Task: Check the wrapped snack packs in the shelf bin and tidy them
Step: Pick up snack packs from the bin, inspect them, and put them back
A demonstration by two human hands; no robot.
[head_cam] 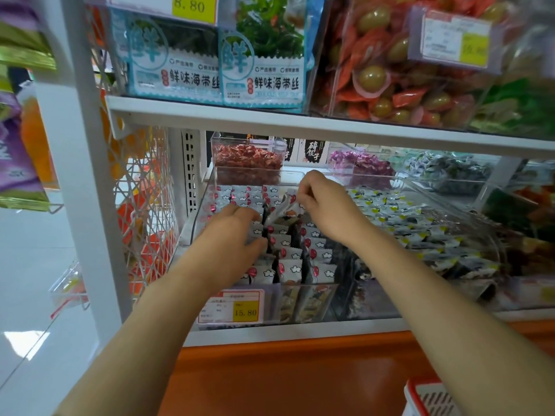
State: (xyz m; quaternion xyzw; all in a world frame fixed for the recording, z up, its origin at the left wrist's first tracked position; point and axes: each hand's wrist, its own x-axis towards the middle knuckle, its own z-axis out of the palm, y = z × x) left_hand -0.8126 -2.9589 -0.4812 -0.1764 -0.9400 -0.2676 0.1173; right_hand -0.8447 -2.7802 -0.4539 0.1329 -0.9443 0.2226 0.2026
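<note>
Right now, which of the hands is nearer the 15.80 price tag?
Left. The left hand holds snack packs directly behind the tag; the right hand pinches a lifted pack farther back, rightward.

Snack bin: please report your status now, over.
Left grip down among pack rows, hold unclear. Right grip pinches one snack pack, lifted above rows. Clear bin nearly full, no obstruction seen.

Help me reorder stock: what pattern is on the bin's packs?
The packs are white with clouds and red balloons; head view.

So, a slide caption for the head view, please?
Right hand pinches one snack pack over the bin; left hand touches the rows.
</note>
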